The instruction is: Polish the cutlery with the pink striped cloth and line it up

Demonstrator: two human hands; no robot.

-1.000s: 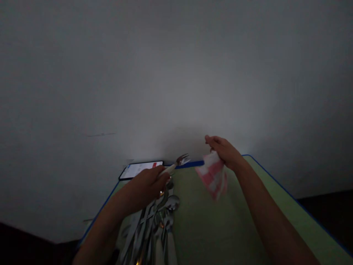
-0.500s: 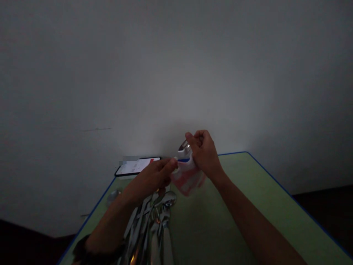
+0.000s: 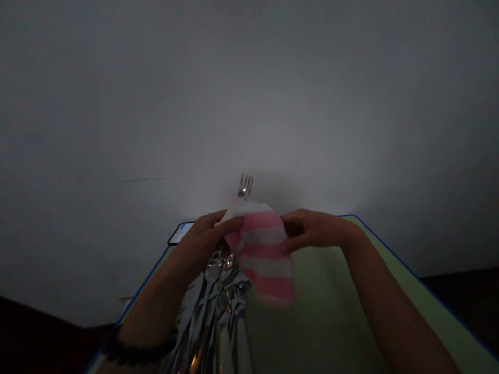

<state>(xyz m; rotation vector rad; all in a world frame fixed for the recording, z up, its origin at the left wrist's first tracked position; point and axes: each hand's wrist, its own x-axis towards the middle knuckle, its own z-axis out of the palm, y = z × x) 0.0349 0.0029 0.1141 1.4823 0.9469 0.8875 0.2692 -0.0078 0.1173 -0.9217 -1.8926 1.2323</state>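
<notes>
A fork (image 3: pixel 244 188) stands with its tines up above a pink and white striped cloth (image 3: pixel 267 244); the cloth covers its lower part. My left hand (image 3: pixel 212 231) pinches the cloth at its left side, thumb in front, apparently with the fork's handle behind or inside it. At the cloth's right edge, my right hand (image 3: pixel 312 229) has its thumb and fingers closed about the fabric. Below the hands lies a pile of metal cutlery (image 3: pixel 212 306), with spoons, forks and handles pointing toward me.
The green table (image 3: pixel 323 311) has a blue edge and stands against a pale wall (image 3: pixel 249 104). A phone (image 3: pixel 180 233) with a lit screen lies at the table's back left, partly behind my left hand. A dark band (image 3: pixel 140 348) circles my left wrist.
The fork's tines now show above the cloth. The cloth has spread out and hangs lower, its stripes facing me. My right hand has moved down and right to the cloth's edge.
</notes>
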